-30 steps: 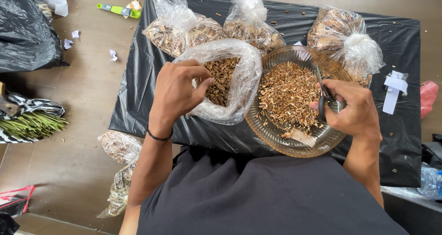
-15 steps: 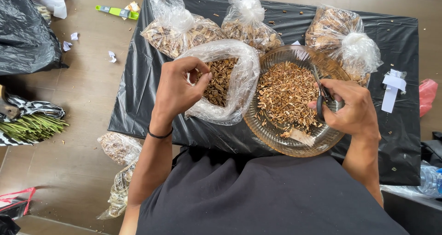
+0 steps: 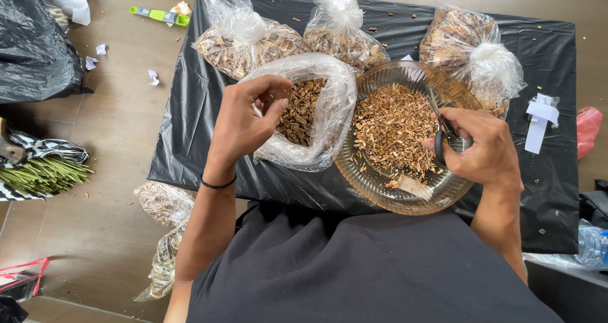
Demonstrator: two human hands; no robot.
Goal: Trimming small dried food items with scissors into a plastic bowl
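At nine o'clock a bundle of green stems (image 3: 44, 174) lies on the wooden floor, with a black bag (image 3: 31, 44) up at ten. A black plastic sheet (image 3: 183, 126) covers the low table in front of the person. The left hand (image 3: 244, 123) hovers at the mouth of an open clear bag (image 3: 329, 117) of brown dried pieces; thumb and fingertips (image 3: 273, 111) are pinched together just over the contents, though whether they hold a piece cannot be told. A thin black band circles that wrist. At twelve o'clock behind the open bag stand two tied bags (image 3: 253, 38) of similar dried material. Touching the open bag at its three o'clock side is a glass bowl (image 3: 373, 183) heaped with pale chopped bits. The right hand (image 3: 484, 149) rests over the bowl's three o'clock rim, fingers curled through the handles of black scissors (image 3: 443, 130), whose blades point toward twelve, barely parted. A third tied bag (image 3: 475, 50) sits at one o'clock from the bowl, and a small white packet (image 3: 541, 117) lies beyond it at three.
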